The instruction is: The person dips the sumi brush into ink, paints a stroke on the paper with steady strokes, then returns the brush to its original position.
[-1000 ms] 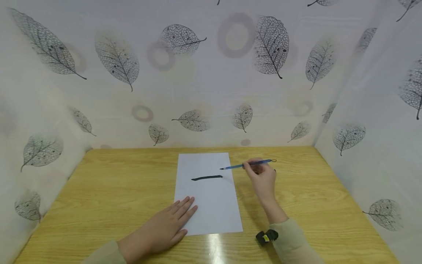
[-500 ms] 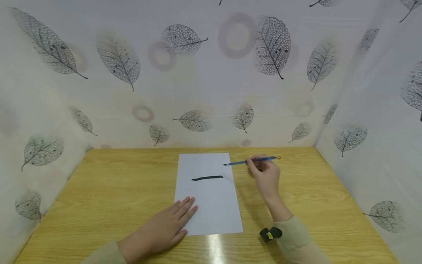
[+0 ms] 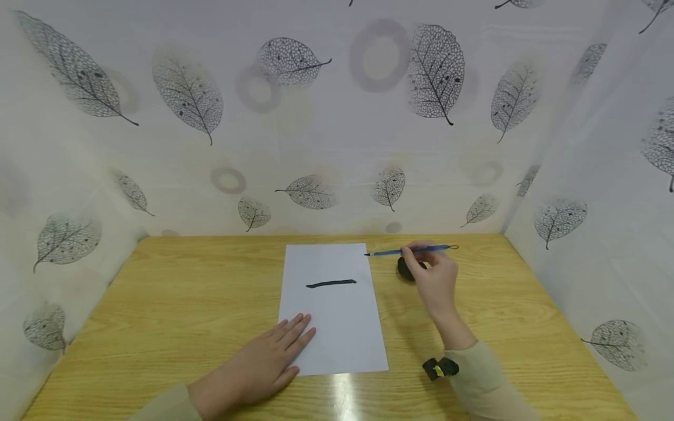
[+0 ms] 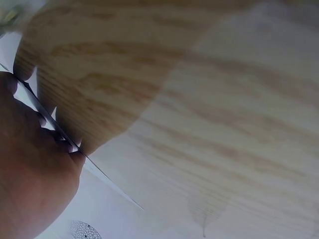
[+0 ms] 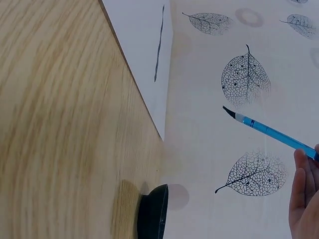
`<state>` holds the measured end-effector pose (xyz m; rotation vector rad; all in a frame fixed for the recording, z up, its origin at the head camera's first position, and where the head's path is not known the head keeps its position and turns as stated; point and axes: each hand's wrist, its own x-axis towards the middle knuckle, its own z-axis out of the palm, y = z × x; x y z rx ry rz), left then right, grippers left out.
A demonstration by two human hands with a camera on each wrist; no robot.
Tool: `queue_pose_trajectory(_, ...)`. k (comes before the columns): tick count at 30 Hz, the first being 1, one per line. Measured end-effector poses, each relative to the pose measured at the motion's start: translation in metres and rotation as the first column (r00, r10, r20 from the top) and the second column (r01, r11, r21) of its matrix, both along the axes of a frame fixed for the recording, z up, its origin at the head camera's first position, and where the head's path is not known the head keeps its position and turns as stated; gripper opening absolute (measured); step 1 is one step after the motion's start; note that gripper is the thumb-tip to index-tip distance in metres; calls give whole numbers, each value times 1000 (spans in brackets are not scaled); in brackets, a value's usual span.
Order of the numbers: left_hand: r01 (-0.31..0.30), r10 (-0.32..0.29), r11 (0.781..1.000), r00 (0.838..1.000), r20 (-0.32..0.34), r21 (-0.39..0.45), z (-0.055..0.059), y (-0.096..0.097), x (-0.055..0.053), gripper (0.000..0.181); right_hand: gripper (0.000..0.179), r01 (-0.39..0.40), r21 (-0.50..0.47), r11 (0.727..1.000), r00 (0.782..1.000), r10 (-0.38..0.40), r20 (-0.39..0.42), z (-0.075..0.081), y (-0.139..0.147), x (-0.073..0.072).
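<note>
A blue ink brush is pinched in my right hand, held above the table with its dark tip pointing left, over the right edge of the paper. In the right wrist view the brush shows a black, bent tip clear of any surface. A white paper sheet bears one black horizontal stroke. My left hand lies flat on the paper's lower left corner, fingers straight. Partly hidden behind my right hand sits a small dark bowl, seen also as a black bowl in the right wrist view.
The wooden table meets a pale leaf-patterned cloth along its back and sides. A black wrist device is strapped at the right sleeve.
My right hand has moved right and farther back with the brush, away from the stroke. More of the dark bowl has come into sight. My left hand stays put.
</note>
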<state>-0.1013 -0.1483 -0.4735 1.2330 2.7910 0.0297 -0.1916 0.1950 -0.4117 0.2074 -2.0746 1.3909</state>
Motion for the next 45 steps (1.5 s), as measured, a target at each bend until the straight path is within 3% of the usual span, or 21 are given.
queue_pose_trajectory(18, 4, -4, 1000, 1000, -9, -6, 1, 0, 0, 64, 5, 32, 7, 999, 993, -31, -118, 6, 14, 3)
queue_pose_trajectory(26, 18, -17, 1000, 998, -57, 13, -6, -1, -1, 64, 6, 53, 37, 998, 983, -46, -175, 5, 19, 4)
queue_pose_trajectory(36, 10, -10, 1000, 1000, -11, -15, -1, 0, -1, 65, 12, 107, 175, 979, 953, -51, -298, 3, 26, 3)
queue_pose_trajectory(45, 17, -17, 1000, 1000, -21, -22, 0, -1, 1, 64, 11, 130, 260, 957, 925, -23, -380, 0, 32, 1)
